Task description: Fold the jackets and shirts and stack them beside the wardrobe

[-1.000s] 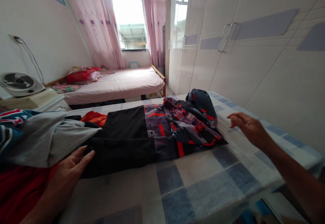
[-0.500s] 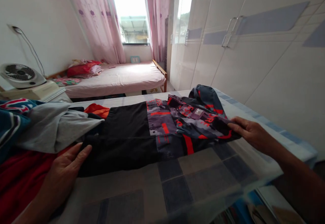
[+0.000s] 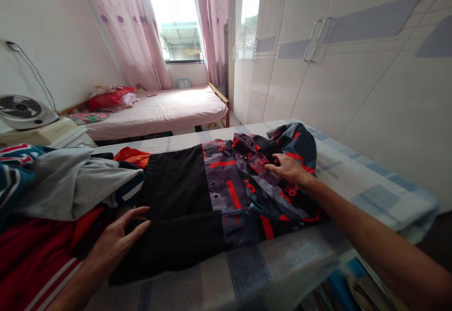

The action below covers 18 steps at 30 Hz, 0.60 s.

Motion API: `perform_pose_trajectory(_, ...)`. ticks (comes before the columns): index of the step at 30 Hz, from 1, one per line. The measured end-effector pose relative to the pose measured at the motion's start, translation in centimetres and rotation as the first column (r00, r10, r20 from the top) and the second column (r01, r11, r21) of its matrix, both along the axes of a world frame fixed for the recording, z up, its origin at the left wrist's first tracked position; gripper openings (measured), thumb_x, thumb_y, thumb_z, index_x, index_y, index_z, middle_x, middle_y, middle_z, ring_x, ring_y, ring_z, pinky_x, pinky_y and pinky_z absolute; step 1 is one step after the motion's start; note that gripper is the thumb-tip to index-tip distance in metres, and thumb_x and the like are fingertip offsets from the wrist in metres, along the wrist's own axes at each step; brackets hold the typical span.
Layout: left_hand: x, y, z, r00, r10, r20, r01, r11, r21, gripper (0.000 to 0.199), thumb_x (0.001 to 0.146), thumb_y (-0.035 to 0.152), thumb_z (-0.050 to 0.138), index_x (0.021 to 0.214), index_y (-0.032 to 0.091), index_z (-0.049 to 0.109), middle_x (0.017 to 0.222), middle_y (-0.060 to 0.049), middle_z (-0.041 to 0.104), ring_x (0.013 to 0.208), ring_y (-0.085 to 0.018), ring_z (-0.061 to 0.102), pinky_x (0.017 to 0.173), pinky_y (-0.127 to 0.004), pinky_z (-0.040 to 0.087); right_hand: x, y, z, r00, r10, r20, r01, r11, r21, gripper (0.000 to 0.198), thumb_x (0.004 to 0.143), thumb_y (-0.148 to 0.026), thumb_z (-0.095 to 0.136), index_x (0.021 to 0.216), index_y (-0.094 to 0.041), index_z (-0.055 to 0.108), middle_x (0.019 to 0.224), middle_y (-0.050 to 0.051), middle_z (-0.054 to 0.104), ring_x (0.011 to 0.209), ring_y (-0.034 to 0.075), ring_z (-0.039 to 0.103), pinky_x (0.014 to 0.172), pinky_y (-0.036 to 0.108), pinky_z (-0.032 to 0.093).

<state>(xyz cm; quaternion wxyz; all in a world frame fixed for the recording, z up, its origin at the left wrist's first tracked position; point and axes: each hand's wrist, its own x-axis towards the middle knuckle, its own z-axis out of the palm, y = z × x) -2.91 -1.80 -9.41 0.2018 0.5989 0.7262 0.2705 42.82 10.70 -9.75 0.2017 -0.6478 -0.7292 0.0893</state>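
A jacket (image 3: 176, 179) lies spread across the bed-like surface, plain black toward the left, patterned in grey, purple and red toward the right. My left hand (image 3: 120, 235) is at the black part's left edge, its thumb and fingers apart. Over the patterned part, my right hand (image 3: 287, 166) rests with bent fingers, thumb and forefinger apart beside a crumpled fold. A dark blue-grey hood-like bulge (image 3: 303, 144) of the same garment lies behind it. The right forearm hides some of the patterned cloth.
Left of the jacket is a heap with a grey garment (image 3: 70, 179), red clothing (image 3: 31, 264) and orange cloth (image 3: 132, 156). A checked cover (image 3: 374, 193) lies underneath. Beyond stand a pink bed (image 3: 158, 108), a fan (image 3: 26, 111) and a white wardrobe (image 3: 353, 75).
My right hand has let go of the jacket's right edge and moved left over its patterned part. My left hand has come off the black cloth's edge and shifted right, its fingers spreading.
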Motion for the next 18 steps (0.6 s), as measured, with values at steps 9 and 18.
perform_pose_trajectory(9, -0.1, -2.6, 0.8, 0.950, 0.248, 0.189, -0.259, 0.965, 0.032, 0.054, 0.065, 0.060, 0.057, 0.109, 0.030, 0.062, 0.103, 0.000, 0.071, 0.092, -0.025, 0.067, 0.074, -0.031, 0.056, -2.7, 3.6, 5.9, 0.958, 0.227, -0.174, -0.157, 0.927, 0.341, 0.027, 0.087, -0.033, 0.046, 0.093, -0.016, 0.066, 0.089, 0.004, 0.069, 0.075, 0.016, 0.059, 0.070, 0.025, 0.041)
perform_pose_trajectory(18, -1.1, 1.4, -3.0, 0.986, 0.018, -0.163, 0.008, 0.987, 0.160, 0.036, 0.075, 0.045, 0.048, 0.099, 0.024, 0.065, 0.107, -0.005, 0.069, 0.098, -0.025, 0.065, 0.086, -0.033, 0.050, -2.6, 8.0, 2.2, 0.976, 0.049, -0.212, -0.006, 0.980, 0.200, 0.021, 0.083, -0.022, 0.047, 0.082, -0.015, 0.067, 0.075, 0.004, 0.069, 0.064, 0.013, 0.058, 0.064, 0.023, 0.040)
